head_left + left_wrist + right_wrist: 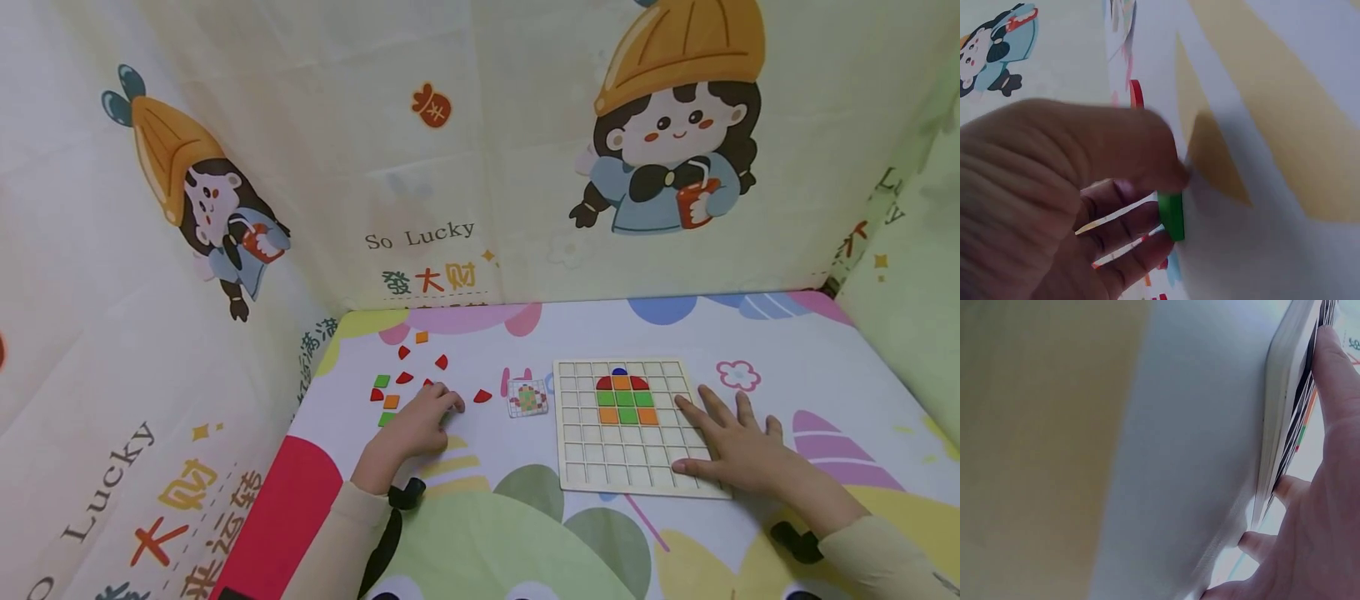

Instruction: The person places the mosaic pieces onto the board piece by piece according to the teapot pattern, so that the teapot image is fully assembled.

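Note:
My left hand (423, 421) is bent low over the loose pieces at the left of the table. In the left wrist view its thumb and fingertips hold a green square tile (1171, 215) close to the tabletop; in the head view the hand hides this tile. My right hand (738, 442) lies spread, its fingertips on the right side of a pale grid board (615, 483). Near the board's top, red, blue, orange and green pieces (626, 398) form a small block. In the right wrist view, the fingers (1335, 369) rest along the board's edge.
Red wedges (482, 396), orange squares (422, 337) and green squares (382, 381) lie loose at the left. A small pattern card (528, 398) is between them and the board. Printed cloth walls (525, 167) stand behind the table and at its sides.

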A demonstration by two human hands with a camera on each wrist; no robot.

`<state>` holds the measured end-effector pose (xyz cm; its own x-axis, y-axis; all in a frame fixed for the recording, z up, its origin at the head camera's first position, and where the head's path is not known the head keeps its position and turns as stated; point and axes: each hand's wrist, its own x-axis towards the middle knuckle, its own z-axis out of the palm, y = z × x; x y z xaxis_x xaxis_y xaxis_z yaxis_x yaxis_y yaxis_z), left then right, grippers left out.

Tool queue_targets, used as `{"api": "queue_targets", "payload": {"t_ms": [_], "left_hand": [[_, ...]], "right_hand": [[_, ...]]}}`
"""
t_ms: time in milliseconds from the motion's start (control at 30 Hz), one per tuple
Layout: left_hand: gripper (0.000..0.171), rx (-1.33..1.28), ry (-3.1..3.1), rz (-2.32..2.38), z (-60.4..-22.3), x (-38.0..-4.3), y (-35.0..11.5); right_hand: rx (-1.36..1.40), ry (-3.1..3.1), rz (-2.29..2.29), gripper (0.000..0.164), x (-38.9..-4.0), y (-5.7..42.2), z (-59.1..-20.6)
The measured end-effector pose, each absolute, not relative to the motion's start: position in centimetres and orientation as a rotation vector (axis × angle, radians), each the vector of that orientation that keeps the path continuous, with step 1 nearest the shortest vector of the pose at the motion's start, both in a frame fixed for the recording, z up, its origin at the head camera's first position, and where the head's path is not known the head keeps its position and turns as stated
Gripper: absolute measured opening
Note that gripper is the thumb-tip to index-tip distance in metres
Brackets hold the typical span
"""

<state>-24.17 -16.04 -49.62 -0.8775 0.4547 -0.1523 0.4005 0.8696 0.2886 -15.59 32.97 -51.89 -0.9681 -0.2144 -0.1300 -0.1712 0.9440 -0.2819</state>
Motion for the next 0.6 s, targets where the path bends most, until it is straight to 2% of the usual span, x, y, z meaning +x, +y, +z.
{"api": "queue_targets", "payload": {"t_ms": [300,600], "left_hand": [[0.036,0.626,2.815,0.359,-49.29,-24.19,-16.08],[0.026,0.703,2.840,0.381,-49.79,-24.11,-16.01]], "right_hand": [[-0.286,2.940,-0.385,0.110,-15.57,33.06,-51.77],[-0.291,2.941,-0.399,0.109,-15.64,33.14,-52.12]]}}
